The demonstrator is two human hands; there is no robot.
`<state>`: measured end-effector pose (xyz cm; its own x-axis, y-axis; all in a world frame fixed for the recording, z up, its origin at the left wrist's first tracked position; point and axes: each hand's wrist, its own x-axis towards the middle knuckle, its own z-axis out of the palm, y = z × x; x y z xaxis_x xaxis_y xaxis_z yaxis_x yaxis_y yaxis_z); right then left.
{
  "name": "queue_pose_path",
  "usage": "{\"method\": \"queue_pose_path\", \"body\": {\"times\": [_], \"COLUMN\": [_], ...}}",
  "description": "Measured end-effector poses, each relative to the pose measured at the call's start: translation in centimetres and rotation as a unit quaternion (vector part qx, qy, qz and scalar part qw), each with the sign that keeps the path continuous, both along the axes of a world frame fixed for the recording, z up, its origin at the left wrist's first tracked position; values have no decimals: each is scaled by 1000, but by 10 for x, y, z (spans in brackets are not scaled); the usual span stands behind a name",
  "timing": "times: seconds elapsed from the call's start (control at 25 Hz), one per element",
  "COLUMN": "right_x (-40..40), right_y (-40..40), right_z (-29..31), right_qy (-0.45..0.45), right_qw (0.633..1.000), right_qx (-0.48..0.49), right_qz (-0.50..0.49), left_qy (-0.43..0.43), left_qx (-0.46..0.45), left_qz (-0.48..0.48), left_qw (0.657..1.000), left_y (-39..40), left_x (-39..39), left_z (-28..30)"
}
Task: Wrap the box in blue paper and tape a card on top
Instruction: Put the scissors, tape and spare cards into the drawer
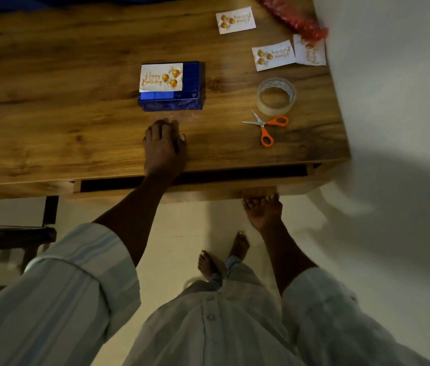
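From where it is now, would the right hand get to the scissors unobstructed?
Probably yes: the right hand grips the drawer front below the scissors, and bare table lies between them.

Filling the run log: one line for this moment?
box: wrapped, card on top | left hand: on table | right hand: at drawer front

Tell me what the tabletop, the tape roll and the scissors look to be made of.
Tabletop: wood or wood-look laminate, shown by brown grain and knots with a low sheen; which one is unclear.
Tape roll: clear plastic tape, since the table shows through its ring.
Scissors: bright metal blades with glossy orange handles, probably plastic.
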<state>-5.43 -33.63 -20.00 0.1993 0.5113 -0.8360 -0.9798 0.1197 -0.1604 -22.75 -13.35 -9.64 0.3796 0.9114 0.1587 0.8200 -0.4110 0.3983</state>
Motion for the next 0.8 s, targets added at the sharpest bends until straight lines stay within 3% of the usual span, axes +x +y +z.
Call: {"method": "queue_pose_path", "body": {"times": [0.16, 0.24, 0.28, 0.32, 0.36, 0.4, 0.44, 0.52, 0.64, 0.8], "right_x": [-13, -6, -5, -2, -1, -2, -9, -16, -14, -8], "right_y": [-46, -59, -66, -72, -78, -79, -75, -59, -38, -46], "right_z": [0, 17, 31, 43, 59, 75, 94, 111, 105, 101], "right_qy": [0, -92, -201, -346, -499, -629, -705, -771, -720, -672], "right_qw": [997, 973, 930, 837, 720, 599, 531, 485, 408, 411], "right_qx": [-73, -184, -261, -375, -469, -494, -470, -384, -333, -318], "right_qz": [22, 104, 165, 195, 110, 31, 3, 151, 452, 527], "left_qy": [15, -3, -12, -8, 3, 12, 12, 8, 49, 58], "left_qx": [10, 13, 19, 35, 51, 67, 79, 61, 42, 38], "left_qz": [-17, -30, -32, -30, -24, -13, 4, 23, -37, -67], "left_qw": [1000, 999, 999, 999, 998, 998, 997, 998, 997, 995], "left_y": [0, -3, -8, -18, -32, -48, -64, -77, -84, -100], "left_x": [-1, -3, -7, -13, -19, -25, -30, -34, -39, -44], "left_z": [-2, -2, -4, -10, -18, -27, -33, -34, -31, -35]}}
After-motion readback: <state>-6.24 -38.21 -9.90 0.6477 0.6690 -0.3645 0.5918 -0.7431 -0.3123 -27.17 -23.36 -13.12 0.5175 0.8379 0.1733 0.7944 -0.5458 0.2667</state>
